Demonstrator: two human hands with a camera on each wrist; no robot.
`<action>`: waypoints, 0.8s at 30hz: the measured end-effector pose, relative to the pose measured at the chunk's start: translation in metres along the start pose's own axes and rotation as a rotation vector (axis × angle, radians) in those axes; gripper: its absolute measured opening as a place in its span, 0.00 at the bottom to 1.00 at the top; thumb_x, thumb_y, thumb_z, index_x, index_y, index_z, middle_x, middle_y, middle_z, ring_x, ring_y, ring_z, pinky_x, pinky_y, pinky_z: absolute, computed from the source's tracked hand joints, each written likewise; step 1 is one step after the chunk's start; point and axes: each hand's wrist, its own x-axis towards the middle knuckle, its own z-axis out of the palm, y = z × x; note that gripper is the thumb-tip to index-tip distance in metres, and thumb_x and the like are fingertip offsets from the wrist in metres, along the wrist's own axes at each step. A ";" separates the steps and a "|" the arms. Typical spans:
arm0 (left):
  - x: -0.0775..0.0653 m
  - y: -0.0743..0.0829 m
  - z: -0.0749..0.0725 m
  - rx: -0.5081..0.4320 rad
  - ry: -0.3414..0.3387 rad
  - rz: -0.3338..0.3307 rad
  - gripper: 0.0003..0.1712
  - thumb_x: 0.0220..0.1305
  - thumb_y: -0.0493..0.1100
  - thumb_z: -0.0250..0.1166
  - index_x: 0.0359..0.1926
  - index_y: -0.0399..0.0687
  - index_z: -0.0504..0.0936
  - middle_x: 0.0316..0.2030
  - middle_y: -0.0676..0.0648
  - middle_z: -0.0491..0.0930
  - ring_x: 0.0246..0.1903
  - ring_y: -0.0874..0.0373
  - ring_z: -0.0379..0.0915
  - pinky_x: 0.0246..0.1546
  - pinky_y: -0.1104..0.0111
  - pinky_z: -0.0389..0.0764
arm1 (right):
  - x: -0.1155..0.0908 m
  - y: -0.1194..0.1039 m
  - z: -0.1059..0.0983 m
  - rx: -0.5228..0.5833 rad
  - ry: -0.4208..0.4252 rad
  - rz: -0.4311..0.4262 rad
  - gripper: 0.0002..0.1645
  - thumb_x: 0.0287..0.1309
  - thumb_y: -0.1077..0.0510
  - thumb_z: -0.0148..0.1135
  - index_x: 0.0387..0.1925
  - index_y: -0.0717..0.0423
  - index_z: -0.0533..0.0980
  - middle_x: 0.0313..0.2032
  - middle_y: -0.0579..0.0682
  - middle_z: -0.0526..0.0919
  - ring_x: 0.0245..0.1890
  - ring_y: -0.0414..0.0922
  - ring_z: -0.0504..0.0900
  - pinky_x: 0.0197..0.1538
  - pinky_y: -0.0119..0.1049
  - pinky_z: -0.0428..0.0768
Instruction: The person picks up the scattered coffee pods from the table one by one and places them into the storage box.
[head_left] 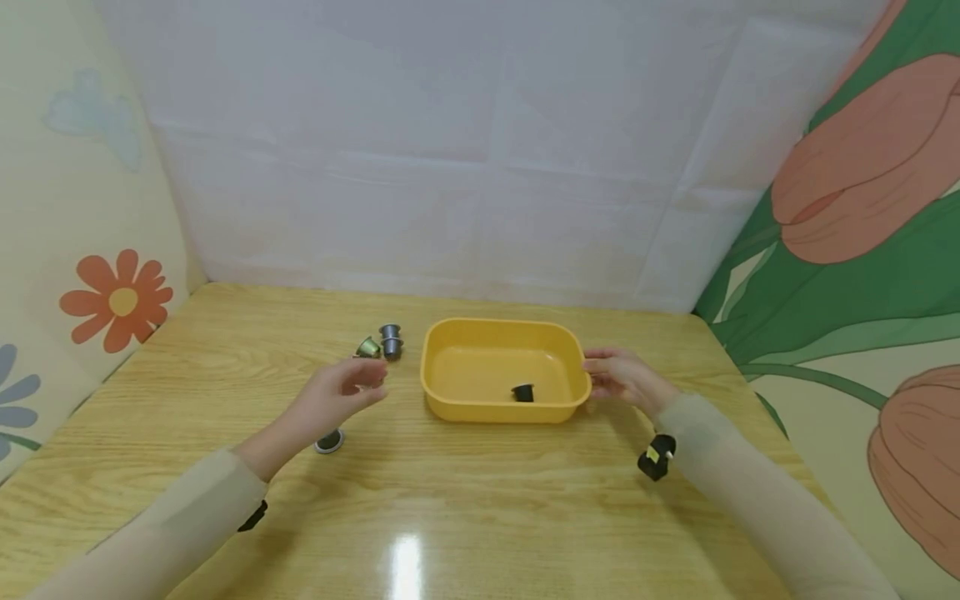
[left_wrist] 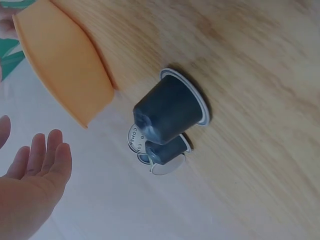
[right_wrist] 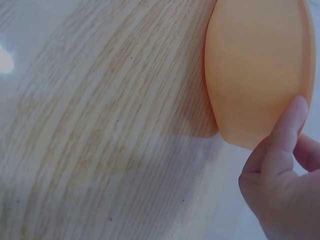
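A yellow plastic basin (head_left: 472,412) stands on the table with one black coffee capsule (head_left: 523,393) inside. My right hand (head_left: 626,379) holds the basin's right end, thumb and fingers at its rim and outer wall. My left hand (head_left: 341,393) hovers left of the basin, fingers loosely curved and nothing between them. Just beyond it lie a gold-green capsule (head_left: 368,347) and grey capsules (head_left: 391,340), partly overlapping. A dark capsule with a pale rim (head_left: 328,442) lies below the left wrist; the left wrist view shows this dark capsule (left_wrist: 172,107) tipped on its side.
The wooden table (head_left: 480,500) backs onto a white sheet (head_left: 465,167). Flower-printed panels stand at the left (head_left: 45,250) and right (head_left: 847,350). A black wrist device (head_left: 657,457) hangs below the right sleeve.
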 end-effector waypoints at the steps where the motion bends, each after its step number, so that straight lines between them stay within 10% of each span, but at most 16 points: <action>1: -0.001 -0.001 0.000 0.002 0.001 -0.001 0.21 0.67 0.36 0.62 0.58 0.29 0.74 0.53 0.32 0.77 0.51 0.40 0.74 0.53 0.49 0.75 | 0.000 0.000 0.000 0.000 0.004 0.002 0.29 0.69 0.66 0.53 0.68 0.70 0.60 0.39 0.52 0.79 0.29 0.41 0.78 0.29 0.30 0.81; 24: -0.011 -0.005 -0.005 -0.017 -0.038 -0.060 0.24 0.69 0.40 0.62 0.60 0.29 0.73 0.56 0.32 0.75 0.55 0.38 0.71 0.54 0.49 0.75 | 0.001 0.002 -0.001 0.019 -0.004 -0.015 0.29 0.69 0.66 0.52 0.68 0.71 0.60 0.36 0.50 0.80 0.27 0.40 0.79 0.28 0.30 0.82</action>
